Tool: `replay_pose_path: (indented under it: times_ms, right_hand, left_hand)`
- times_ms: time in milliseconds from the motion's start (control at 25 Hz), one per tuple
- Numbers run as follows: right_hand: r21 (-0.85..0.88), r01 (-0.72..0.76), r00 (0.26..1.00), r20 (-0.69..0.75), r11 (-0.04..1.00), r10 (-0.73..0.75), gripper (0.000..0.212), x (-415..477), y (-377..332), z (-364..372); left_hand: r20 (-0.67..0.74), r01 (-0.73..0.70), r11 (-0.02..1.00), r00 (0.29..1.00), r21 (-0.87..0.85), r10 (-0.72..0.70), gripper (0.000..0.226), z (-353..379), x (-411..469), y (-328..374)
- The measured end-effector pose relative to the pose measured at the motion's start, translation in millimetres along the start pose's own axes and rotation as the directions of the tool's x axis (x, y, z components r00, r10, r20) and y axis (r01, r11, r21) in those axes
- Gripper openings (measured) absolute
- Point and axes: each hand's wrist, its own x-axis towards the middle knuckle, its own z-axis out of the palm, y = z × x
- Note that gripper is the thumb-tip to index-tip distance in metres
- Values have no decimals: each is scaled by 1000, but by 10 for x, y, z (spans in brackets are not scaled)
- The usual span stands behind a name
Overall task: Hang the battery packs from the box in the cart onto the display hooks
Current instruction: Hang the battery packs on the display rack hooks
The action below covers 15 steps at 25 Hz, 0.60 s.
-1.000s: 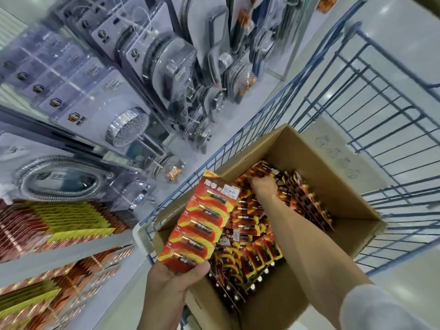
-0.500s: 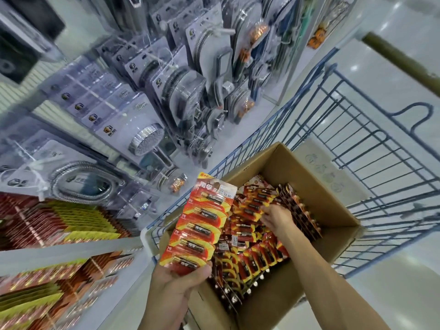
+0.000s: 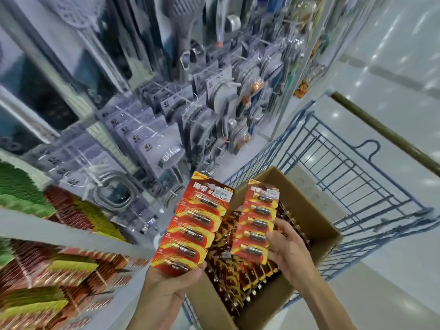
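My left hand grips the bottom of a long red and yellow battery pack, held upright above the box's left corner. My right hand holds a second battery pack by its lower right edge, lifted just over the cardboard box. The box sits in the blue wire cart and is filled with several more battery packs. Rows of hanging red, yellow and green battery packs fill the display at the lower left.
Packaged shower heads and hoses hang on the shelving ahead and to the left. A grey shelf rail crosses above the battery display. The cart's handle runs at the right, over a glossy white floor.
My right hand has come up out of the box holding a second battery pack. The view has tilted upward and left; the left hand's pack stays raised.
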Motion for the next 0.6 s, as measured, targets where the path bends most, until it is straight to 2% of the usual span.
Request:
replay_pose_path:
  times_ms: [120,360,600]
  right_hand:
    - [1,72,992,102,997,-72,41,-317,-197,400]
    - [14,176,937,304,984,-172,38,-824,-413,1311]
    - [20,128,883,454,992,-123,42,-1211,-334,2173]
  left_hand:
    - [36,-68,996,997,-62,70,82,-78,-243,251]
    - [-44,-270,944,963,-188,267,88,-437,-789,713]
    - [-170,-462,827,887,-320,430,93,-865,-1365,1097]
